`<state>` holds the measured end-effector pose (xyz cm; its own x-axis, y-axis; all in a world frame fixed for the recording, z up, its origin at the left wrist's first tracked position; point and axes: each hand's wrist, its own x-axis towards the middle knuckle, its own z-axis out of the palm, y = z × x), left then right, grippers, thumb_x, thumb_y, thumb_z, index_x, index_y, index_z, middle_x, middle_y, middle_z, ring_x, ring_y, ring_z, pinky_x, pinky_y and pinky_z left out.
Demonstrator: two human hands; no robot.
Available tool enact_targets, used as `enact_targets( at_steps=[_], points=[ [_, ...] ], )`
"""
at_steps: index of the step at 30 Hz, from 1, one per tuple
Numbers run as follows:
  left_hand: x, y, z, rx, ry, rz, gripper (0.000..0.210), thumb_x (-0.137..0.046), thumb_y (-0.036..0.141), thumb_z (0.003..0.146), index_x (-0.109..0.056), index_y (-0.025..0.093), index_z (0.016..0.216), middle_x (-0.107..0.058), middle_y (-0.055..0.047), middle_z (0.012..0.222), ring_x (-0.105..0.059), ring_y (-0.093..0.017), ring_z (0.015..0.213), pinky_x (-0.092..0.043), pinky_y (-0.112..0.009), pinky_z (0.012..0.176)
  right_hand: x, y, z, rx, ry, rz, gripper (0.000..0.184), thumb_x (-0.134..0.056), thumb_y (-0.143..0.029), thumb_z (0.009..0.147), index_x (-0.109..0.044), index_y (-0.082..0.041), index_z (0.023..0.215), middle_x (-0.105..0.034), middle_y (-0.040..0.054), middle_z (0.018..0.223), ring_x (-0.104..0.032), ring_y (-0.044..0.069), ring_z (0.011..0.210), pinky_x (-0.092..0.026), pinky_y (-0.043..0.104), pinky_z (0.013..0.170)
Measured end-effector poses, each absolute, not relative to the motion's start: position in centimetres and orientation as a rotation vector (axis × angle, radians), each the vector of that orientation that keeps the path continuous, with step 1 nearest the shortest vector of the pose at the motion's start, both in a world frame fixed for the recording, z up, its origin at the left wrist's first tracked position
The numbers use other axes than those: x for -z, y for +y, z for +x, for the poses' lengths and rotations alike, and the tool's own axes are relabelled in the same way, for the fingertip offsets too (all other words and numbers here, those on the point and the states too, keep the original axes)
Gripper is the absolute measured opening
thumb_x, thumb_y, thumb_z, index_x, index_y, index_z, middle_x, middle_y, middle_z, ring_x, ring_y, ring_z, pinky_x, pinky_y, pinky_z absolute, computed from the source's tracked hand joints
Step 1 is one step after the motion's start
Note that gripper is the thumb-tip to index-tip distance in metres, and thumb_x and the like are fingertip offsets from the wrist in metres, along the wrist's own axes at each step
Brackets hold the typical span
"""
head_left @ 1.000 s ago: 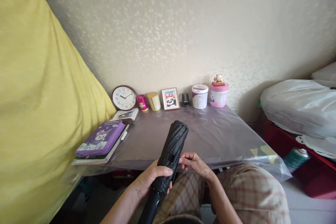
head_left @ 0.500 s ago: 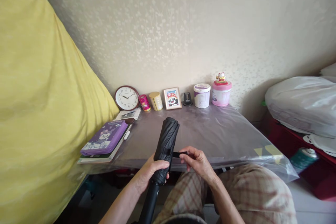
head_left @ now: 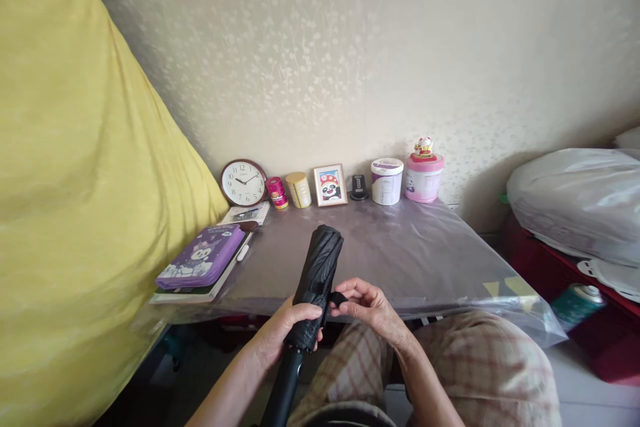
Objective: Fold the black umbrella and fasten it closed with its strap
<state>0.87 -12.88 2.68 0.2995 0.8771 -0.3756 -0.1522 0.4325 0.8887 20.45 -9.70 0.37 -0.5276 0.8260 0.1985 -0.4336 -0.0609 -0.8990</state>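
Observation:
A folded black umbrella (head_left: 319,267) is held at a slant over the table's front edge, its canopy wrapped tight and its handle (head_left: 283,383) pointing down toward my lap. My left hand (head_left: 295,327) is closed around the lower canopy, thumb across the front; the other fingers are mostly hidden behind it. To the right, my right hand (head_left: 367,305) pinches the umbrella's black strap (head_left: 338,298) between thumb and fingers, close beside the canopy. The strap looks bent at its end.
On the table (head_left: 400,253) lie a purple case (head_left: 203,255) and books at left. Along the wall stand a clock (head_left: 243,182), tins, a picture frame (head_left: 331,185) and two tubs (head_left: 387,181). A yellow cloth (head_left: 100,180) hangs left; a plastic bag (head_left: 580,193) sits right.
The strap, stretched out to the right before, is now bent and nearer the canopy. My right hand has shifted slightly left toward the umbrella. My left hand keeps its grip.

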Motion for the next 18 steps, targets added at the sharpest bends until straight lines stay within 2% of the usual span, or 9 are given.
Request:
enact_targets(
  at_steps=[4,7,11,16,18],
  points=[
    [-2.57,-12.89,0.87,-0.808,1.025,0.843,0.026,-0.061,0.029,0.070,-0.058,0.012,0.089,-0.062,-0.003,0.064,-0.057,-0.013,0.052,-0.047,-0.025,0.046,-0.38,-9.76,20.48,-1.710,-1.293,-0.490,0.024,-0.067,-0.028,0.074,-0.063,-0.019,0.096,-0.067,0.0015,0.080,-0.064,0.013,0.067,-0.051,0.031,0.073],
    [-2.33,-12.92,0.71,-0.810,1.022,0.825,0.025,-0.061,0.028,0.069,-0.057,0.013,0.089,-0.062,-0.003,0.064,-0.057,-0.014,0.053,-0.047,-0.025,0.047,-0.27,-9.83,20.71,-1.699,-1.293,-0.511,0.024,-0.064,-0.030,0.077,-0.065,-0.019,0.098,-0.069,0.0038,0.084,-0.065,0.016,0.078,-0.048,0.034,0.082],
    [-2.13,-12.98,0.53,-0.810,1.014,0.796,0.024,-0.061,0.028,0.070,-0.055,0.013,0.087,-0.061,-0.003,0.064,-0.057,-0.013,0.052,-0.047,-0.026,0.047,-0.13,-9.85,20.73,-1.659,-1.334,-0.497,0.033,-0.065,-0.029,0.076,-0.061,-0.021,0.108,-0.070,0.0056,0.091,-0.062,0.019,0.093,-0.041,0.038,0.091],
    [-2.23,-13.10,0.65,-0.805,0.989,0.765,0.027,-0.061,0.028,0.069,-0.055,0.012,0.089,-0.061,-0.004,0.064,-0.057,-0.014,0.052,-0.046,-0.026,0.047,-0.13,-9.66,20.33,-1.516,-1.362,-0.583,0.022,-0.057,-0.034,0.082,-0.066,-0.022,0.098,-0.069,0.0027,0.080,-0.063,0.016,0.080,-0.045,0.034,0.084],
    [-2.27,-13.13,0.73,-0.806,0.984,0.749,0.024,-0.061,0.028,0.068,-0.055,0.012,0.085,-0.061,-0.004,0.063,-0.056,-0.014,0.052,-0.047,-0.026,0.047,-0.12,-9.50,20.31,-1.422,-1.368,-0.598,0.018,-0.060,-0.034,0.081,-0.068,-0.023,0.093,-0.066,0.0025,0.087,-0.061,0.015,0.079,-0.047,0.030,0.079]
  ],
)
